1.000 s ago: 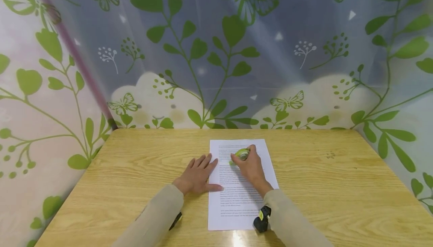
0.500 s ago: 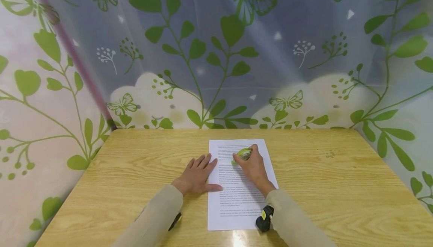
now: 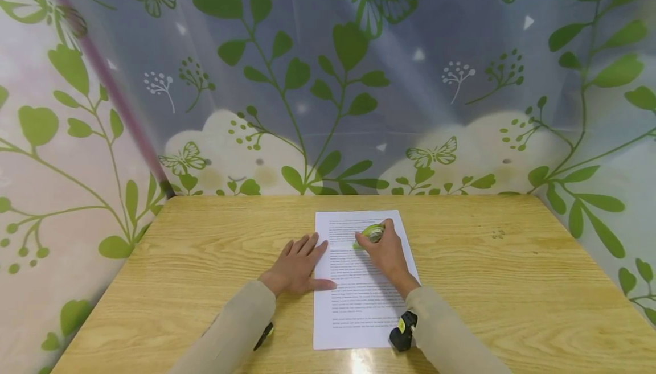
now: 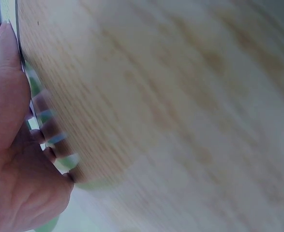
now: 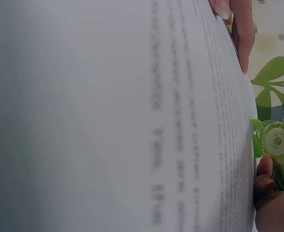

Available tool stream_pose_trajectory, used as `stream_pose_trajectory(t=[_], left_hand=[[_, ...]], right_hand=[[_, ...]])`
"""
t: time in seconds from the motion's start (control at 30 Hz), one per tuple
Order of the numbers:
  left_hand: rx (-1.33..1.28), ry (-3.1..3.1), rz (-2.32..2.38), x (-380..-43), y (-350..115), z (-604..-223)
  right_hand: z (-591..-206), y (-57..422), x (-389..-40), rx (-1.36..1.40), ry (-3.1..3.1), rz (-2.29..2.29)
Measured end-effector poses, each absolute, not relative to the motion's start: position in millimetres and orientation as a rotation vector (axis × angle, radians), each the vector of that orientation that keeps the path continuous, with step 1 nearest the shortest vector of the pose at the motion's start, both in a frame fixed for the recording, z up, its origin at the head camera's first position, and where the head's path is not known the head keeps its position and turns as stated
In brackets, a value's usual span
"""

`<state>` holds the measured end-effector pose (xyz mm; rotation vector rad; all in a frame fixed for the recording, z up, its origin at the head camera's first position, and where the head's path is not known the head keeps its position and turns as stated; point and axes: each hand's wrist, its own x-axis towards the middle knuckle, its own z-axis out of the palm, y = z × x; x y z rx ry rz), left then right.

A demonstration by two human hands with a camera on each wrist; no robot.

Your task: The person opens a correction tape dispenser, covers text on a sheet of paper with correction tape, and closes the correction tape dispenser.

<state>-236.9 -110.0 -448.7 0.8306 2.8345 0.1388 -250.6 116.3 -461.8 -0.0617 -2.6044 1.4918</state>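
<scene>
A sheet of printed paper lies flat on the wooden table. My left hand rests on its left edge with fingers spread and thumb out over the text; the left wrist view shows that hand from the side, flat against the surface. Over the upper part of the text, my right hand pinches a green see-through correction tape. In the right wrist view, the correction tape shows a white wheel inside, and its green tip touches the paper or sits just above it.
The wooden table extends to both sides of the paper. A patterned curtain with leaves and butterflies hangs behind the table and along its sides. A black wrist camera sits at the right sleeve, over the sheet's lower right.
My right hand has slid slightly to the right across the paper with the correction tape. The left hand has stayed in place on the sheet.
</scene>
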Motion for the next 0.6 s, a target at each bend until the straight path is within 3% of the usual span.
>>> stream_pose_trajectory(t=[0.6], left_hand=[[0.839, 2.841, 0.157, -235.7, -109.6, -447.2]], right_hand=[[-461.9, 125.5, -247.4, -0.056, -2.583, 1.556]])
